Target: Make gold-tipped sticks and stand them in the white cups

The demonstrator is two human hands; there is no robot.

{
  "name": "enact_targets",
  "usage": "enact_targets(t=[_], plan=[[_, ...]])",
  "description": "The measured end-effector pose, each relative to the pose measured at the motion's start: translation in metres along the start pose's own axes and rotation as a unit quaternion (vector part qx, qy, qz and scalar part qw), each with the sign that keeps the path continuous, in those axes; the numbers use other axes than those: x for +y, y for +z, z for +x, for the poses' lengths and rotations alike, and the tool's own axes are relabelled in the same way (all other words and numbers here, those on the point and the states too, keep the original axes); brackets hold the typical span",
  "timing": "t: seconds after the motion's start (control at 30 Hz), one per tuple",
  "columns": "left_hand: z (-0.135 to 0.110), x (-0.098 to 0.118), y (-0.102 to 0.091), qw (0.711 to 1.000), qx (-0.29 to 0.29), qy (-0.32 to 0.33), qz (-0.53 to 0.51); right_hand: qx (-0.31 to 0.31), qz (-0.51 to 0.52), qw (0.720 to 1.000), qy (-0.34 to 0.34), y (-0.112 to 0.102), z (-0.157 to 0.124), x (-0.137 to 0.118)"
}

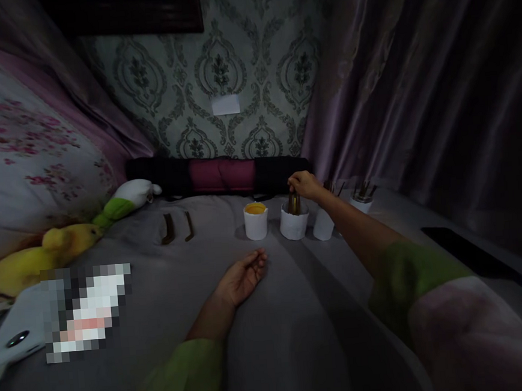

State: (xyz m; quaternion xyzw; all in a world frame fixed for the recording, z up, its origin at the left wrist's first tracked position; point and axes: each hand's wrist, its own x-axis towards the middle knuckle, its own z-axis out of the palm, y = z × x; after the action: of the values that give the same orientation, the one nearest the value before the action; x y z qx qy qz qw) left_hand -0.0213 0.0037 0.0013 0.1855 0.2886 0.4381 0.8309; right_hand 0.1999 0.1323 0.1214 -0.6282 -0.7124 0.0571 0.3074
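My right hand [304, 185] is closed at the fingertips around the top of a slender golden-brown thing [294, 204]. Its lower end is inside a white cup [295, 226], and its kind is too dark to tell. My left hand [244, 278] rests palm up on the grey sheet with loosely bent fingers and nothing in them. Just beyond it stands a white cup with a yellow inside [256, 224]. To the left, a thick dark L-shaped piece [168, 230] and a thinner L-shaped piece [189, 226] lie apart on the sheet.
Right of the cups stand another white container [323, 225], partly behind my forearm, and a white cup holding thin sticks [361, 202]. A black-and-maroon roll [223, 175] lies along the wall. Plush toys [66, 247] lie left; a dark flat object [459, 249] lies right.
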Motion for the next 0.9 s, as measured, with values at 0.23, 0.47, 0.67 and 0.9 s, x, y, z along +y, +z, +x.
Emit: enact_targets(t=[0.23, 0.47, 0.67, 0.9], plan=[[0.0, 0.0, 0.0, 1.0, -0.002, 0.0, -0.001, 0.0, -0.026, 0.999, 0.02, 0.002, 0.004, 0.004], [-0.001, 0.001, 0.003, 1.0, 0.007, 0.001, -0.003, 0.014, -0.024, 1.0, 0.006, 0.002, 0.006, 0.0], [-0.001, 0.0, 0.002, 1.0, 0.004, 0.0, -0.006, 0.001, -0.015, 1.0, -0.012, 0.006, 0.01, -0.004], [0.002, 0.0, -0.001, 1.0, -0.003, -0.002, -0.011, 0.006, -0.081, 0.996, 0.029, 0.01, 0.011, -0.006]])
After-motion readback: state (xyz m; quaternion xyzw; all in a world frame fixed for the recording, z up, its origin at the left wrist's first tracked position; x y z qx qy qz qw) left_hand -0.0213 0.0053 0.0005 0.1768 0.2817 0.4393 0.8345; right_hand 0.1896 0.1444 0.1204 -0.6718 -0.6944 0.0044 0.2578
